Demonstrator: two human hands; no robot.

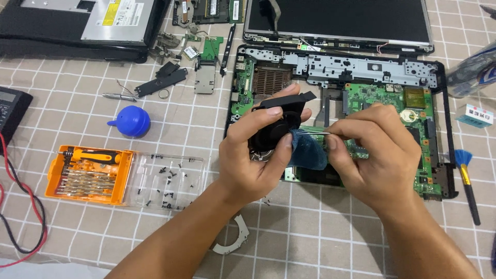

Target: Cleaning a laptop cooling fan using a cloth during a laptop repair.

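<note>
I see a round black plastic cooling fan held above the opened laptop base with its green circuit board, lifted clear of the chassis rather than seated in it. My left hand wraps the fan from the near side, thumb across its face and fingers curled over the top rim, its grip pressed tight on the housing. Touching the fan's right edge is a wad of dark blue cloth, and thin metal tweezers lie across the top of the wad. My right hand pinches the tweezers between thumb and forefinger, its grip pressed together on them, knuckles raised, wrist coming in from the lower right.

Judging by how things lie, the teardown is far along: the fan is already out, the detached screen panel lies beyond the laptop base, and loose black screws sit in a clear plastic tray well left of the base. Cleaning of the fan looks to be in hand; nothing is refitted yet.

Further left of the base are an orange screwdriver-bit case and a blue rubber dust blower. Just right of the base, a blue-bristled brush lies on the chequered cloth of the bench.
</note>
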